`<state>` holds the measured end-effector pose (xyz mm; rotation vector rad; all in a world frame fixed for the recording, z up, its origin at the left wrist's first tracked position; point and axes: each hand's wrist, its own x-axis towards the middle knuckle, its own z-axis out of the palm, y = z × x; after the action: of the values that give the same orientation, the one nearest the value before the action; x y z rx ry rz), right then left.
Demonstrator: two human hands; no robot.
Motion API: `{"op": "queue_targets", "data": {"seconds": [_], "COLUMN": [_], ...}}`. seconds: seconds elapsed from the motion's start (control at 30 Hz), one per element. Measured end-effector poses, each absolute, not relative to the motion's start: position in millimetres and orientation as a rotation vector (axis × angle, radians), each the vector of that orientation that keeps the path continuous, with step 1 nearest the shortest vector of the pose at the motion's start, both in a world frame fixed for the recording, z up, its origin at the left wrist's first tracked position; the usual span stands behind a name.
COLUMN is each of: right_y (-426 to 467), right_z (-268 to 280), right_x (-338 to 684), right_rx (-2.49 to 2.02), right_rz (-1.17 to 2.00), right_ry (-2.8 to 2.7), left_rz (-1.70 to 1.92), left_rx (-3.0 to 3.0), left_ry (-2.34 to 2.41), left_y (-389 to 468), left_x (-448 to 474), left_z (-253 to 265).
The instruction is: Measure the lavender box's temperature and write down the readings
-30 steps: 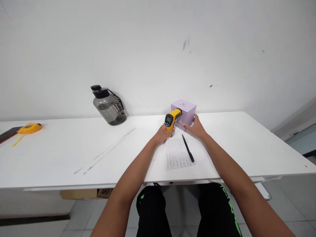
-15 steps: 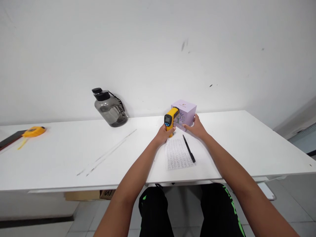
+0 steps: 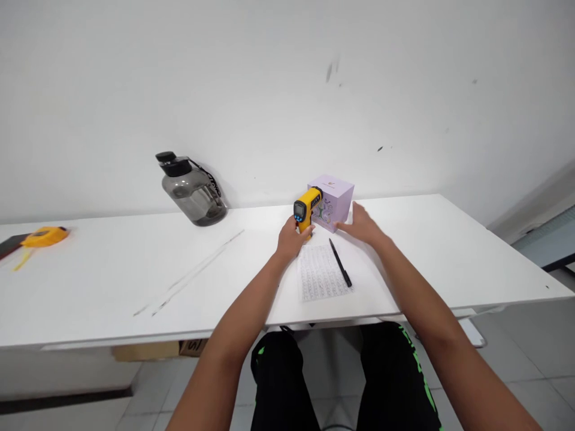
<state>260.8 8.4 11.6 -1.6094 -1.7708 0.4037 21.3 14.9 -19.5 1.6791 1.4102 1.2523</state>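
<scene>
My left hand [image 3: 291,238] is closed around the handle of a yellow and black infrared thermometer [image 3: 307,205], held upright with its small screen facing me. Its nose points toward a lilac cardboard box [image 3: 340,211] with a printed front, which stands on the table near the wall. At the box's lower right corner is my right hand [image 3: 360,224], thumb and fingers spread apart. Its thumb lies close to the front face; whether it touches the box I cannot tell. In front of the box lie a handwritten sheet [image 3: 318,276] and a black pen [image 3: 340,263] across its right side.
A grey transparent water bottle [image 3: 194,194] with a black lid stands by the wall on the left. Farther left on the white table [image 3: 449,257] are a yellow tape measure [image 3: 46,237] and a dark flat object [image 3: 12,244]. Cardboard [image 3: 146,351] shows below the table.
The whole view has shifted slightly. My right thumb has slid a little to the right along the box's front, and the hand looks looser. The thermometer stays in my left hand.
</scene>
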Motion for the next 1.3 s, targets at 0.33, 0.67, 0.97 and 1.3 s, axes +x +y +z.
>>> {"op": "queue_targets", "data": {"seconds": [0.33, 0.67, 0.97, 1.3], "right_y": [-49, -48, -47, -47], "right_z": [42, 2, -3, -1], "right_x": [246, 222, 227, 227], "right_rx": [-1.736, -1.711, -1.629, -1.687], "right_rz": [0.341, 0.517, 0.562, 0.592], "right_ry": [-2.039, -2.335, -2.416, -2.356], "left_rz": [1.280, 1.188, 1.272, 1.138], "left_rx": [1.747, 1.694, 1.739, 1.660], "left_ry": [1.577, 1.623, 1.588, 1.745], "left_y": [12, 11, 10, 8], "left_x": [19, 11, 12, 27], "left_z": [-20, -23, -28, -17]}}
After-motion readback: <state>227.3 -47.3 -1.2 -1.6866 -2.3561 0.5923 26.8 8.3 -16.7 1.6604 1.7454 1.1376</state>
